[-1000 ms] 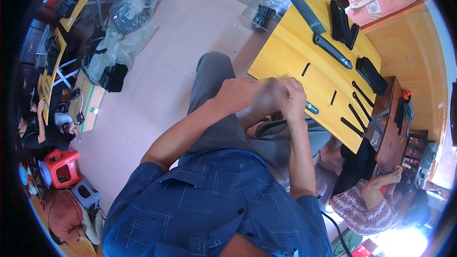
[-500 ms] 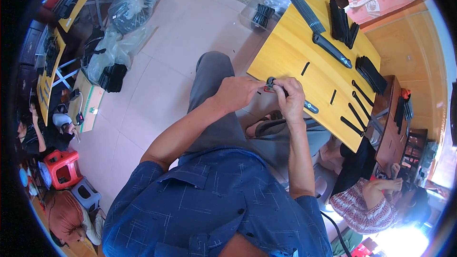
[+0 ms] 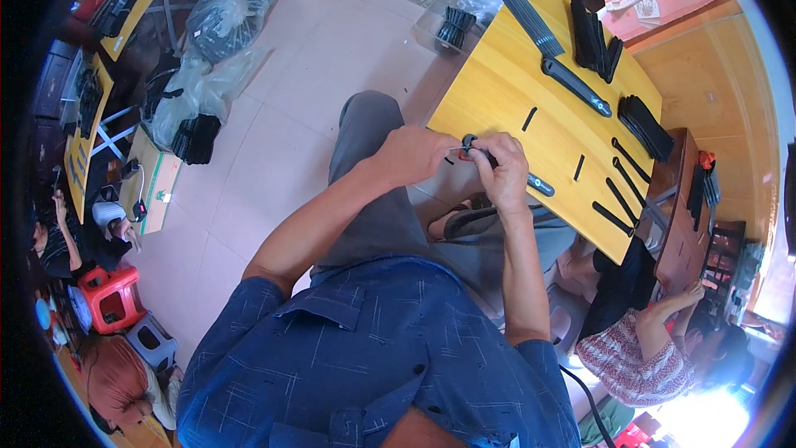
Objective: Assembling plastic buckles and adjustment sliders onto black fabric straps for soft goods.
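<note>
My hands meet just off the near left edge of the yellow table. My right hand point(image 3: 502, 168) pinches a small, curved black piece point(image 3: 469, 142) between thumb and fingers. My left hand point(image 3: 417, 154) is closed, fingertips close to that piece, and a thin, pale sliver shows between the two hands. What the left fingers hold is too small to name. A rounded black handle end point(image 3: 541, 186) with a small round mark shows beside my right wrist; whether it joins the pinched piece is hidden. A short black strip point(image 3: 529, 119) lies on the table beyond.
On the yellow table point(image 3: 485, 87) lie a fan of dark blades point(image 3: 531, 21), a long black handle point(image 3: 576, 87), black bundles point(image 3: 647, 129) and several narrow strips point(image 3: 613, 218). A clear bin point(image 3: 427, 25) stands behind. Bags point(image 3: 236, 12), stools point(image 3: 112, 297) and other people surround me.
Both hands stay together at the table's edge with small finger movements. The thin, pale sliver between them shows more plainly now. At the right, another person's arm has risen slightly.
</note>
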A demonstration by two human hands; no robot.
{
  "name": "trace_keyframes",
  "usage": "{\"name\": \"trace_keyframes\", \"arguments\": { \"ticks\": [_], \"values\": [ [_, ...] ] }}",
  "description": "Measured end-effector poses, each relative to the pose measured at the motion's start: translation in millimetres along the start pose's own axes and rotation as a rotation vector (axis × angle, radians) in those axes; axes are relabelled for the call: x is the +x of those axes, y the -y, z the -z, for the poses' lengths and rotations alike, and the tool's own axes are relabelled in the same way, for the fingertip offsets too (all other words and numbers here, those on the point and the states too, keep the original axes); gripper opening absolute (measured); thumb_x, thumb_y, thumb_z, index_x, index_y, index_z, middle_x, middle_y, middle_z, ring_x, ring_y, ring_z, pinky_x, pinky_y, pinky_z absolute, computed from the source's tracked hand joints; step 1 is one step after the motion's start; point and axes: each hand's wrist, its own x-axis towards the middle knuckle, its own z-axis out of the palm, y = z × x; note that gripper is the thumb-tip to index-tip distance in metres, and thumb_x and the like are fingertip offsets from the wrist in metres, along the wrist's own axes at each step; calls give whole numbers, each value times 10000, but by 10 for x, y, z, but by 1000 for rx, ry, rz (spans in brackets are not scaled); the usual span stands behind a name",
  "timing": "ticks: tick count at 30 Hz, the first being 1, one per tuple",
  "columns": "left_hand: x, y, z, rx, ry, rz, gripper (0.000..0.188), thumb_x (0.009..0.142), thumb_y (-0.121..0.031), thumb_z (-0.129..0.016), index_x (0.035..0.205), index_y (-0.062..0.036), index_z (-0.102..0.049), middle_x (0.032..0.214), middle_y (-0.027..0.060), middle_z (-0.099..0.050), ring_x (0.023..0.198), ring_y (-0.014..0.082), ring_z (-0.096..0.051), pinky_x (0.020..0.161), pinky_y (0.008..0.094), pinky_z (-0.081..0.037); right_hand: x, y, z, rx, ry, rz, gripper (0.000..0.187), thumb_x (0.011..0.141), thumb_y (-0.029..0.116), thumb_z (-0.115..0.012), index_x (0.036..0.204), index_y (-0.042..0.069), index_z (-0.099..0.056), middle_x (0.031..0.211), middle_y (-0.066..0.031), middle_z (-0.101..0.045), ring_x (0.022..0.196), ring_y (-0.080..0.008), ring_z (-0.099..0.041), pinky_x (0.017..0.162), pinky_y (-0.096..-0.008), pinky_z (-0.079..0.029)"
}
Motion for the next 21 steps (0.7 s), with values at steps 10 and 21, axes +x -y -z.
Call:
{"name": "trace_keyframes", "arguments": {
  "ticks": [10, 21],
  "values": [
    [259, 132, 110, -124, 190, -54, 265, 969, -221, -558, 1136, -150, -750, 1036, 170, -739, 991, 385, -696, 854, 522, -545, 55, 54, -23, 46, 5, -74, 74, 820, 111, -760, 858, 62, -719, 876, -111, -663, 881, -327, -644, 791, -424, -518],
    [60, -59, 49, -358, -5, 113, 519, 937, -518, -667, 836, -9, -677, 819, 205, -687, 758, 370, -661, 670, 475, -488, 49, 294, 50, 36, -3, -114, 75, 893, 79, -690, 886, 19, -646, 852, -141, -631, 800, -328, -634, 726, -416, -512]
  ]
}}
